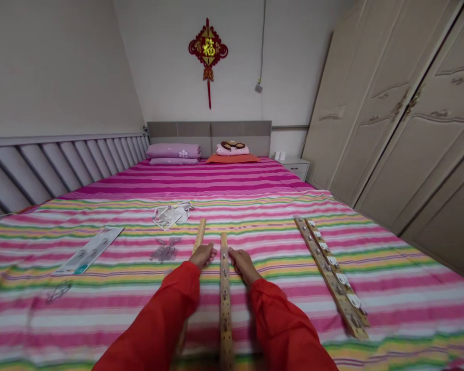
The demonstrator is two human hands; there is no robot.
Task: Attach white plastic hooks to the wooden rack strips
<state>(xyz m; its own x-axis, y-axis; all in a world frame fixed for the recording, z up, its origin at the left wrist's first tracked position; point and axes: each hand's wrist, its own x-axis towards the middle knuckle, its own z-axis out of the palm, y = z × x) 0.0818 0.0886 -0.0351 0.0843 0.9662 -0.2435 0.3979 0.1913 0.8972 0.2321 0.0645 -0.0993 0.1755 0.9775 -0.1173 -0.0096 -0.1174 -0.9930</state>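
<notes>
A wooden strip [225,293] with small metallic pieces along it lies lengthwise on the striped bedspread between my hands. My left hand [203,255] is at the strip's left side, over a second wooden strip [200,233], with its fingers bent together near the first strip's upper part. At the right edge of the first strip is my right hand [242,262], thumb and index finger pinched by a small metallic piece. What either hand holds, if anything, is too small to tell. Small clear bags [165,251] lie left of my left hand.
Two more wooden strips [327,265] with metallic and white pieces lie at the right. A long clear package [89,252] and a small wiry item [60,291] are at the left. White cards and packets [170,215] lie farther back. Pillows [174,151] rest by the headboard.
</notes>
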